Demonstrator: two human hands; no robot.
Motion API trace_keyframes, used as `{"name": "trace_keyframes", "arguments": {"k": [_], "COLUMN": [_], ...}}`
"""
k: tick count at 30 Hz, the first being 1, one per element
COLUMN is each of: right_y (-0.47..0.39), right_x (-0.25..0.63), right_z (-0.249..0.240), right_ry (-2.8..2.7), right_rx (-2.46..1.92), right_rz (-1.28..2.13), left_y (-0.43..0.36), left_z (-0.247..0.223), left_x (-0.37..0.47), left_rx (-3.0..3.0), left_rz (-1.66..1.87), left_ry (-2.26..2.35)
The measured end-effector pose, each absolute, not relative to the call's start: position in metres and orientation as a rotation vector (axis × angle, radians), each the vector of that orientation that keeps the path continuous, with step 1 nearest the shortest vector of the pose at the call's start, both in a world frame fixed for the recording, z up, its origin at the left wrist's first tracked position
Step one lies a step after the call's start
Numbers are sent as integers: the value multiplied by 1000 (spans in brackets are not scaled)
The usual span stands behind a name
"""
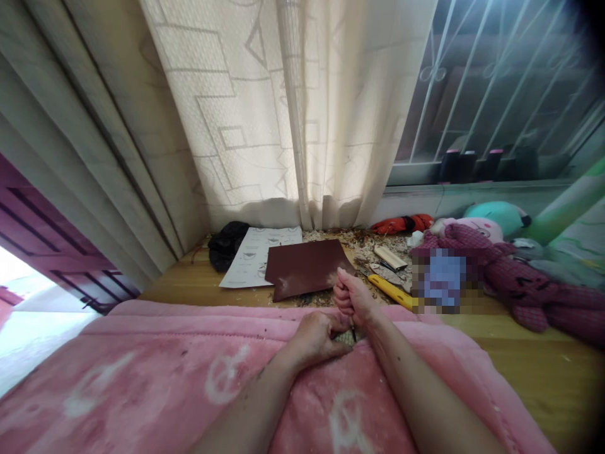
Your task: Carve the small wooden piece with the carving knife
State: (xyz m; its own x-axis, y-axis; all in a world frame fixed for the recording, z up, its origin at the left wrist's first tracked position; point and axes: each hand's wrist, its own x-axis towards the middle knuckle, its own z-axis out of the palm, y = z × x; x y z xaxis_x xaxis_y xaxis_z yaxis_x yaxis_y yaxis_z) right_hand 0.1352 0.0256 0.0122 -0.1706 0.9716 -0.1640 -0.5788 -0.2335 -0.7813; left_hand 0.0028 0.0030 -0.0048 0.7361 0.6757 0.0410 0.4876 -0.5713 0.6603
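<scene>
My left hand [324,337] pinches a small pale, patterned piece [347,338] between thumb and fingers, low over the pink blanket [155,378]. Just above and to the right, my right hand [350,295] is curled into a fist. A thin dark tip [353,329] shows below the fist and touches or nearly touches the pale piece; the rest of it is hidden in the fingers. Beyond my hands lies a dark brown sheet [307,268], partly over a white printed sheet [250,257].
A yellow-handled tool [391,291] and a cream-coloured block [390,257] lie right of the brown sheet among shavings. A black bag [227,244] sits at the left. Plush toys [534,284] and a red bundle [401,224] are at the right, by the window and curtains [246,126].
</scene>
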Motion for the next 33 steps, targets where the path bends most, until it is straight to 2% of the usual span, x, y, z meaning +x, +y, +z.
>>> {"name": "trace_keyframes", "arguments": {"k": [11, 19, 26, 33], "right_y": [28, 29, 29, 29], "right_x": [139, 143, 148, 146], "right_z": [8, 6, 9, 9], "right_ry": [-516, -572, -424, -361], "right_rx": [-718, -780, -778, -805], "right_rz": [1533, 1710, 1476, 1381], "left_y": [5, 5, 7, 5], "left_z": [-8, -9, -12, -7], "left_x": [2, 2, 1, 3], "left_rx": [2330, 2318, 2346, 2309], "left_rz": [389, 402, 355, 335], "left_ry": [900, 880, 910, 965]}}
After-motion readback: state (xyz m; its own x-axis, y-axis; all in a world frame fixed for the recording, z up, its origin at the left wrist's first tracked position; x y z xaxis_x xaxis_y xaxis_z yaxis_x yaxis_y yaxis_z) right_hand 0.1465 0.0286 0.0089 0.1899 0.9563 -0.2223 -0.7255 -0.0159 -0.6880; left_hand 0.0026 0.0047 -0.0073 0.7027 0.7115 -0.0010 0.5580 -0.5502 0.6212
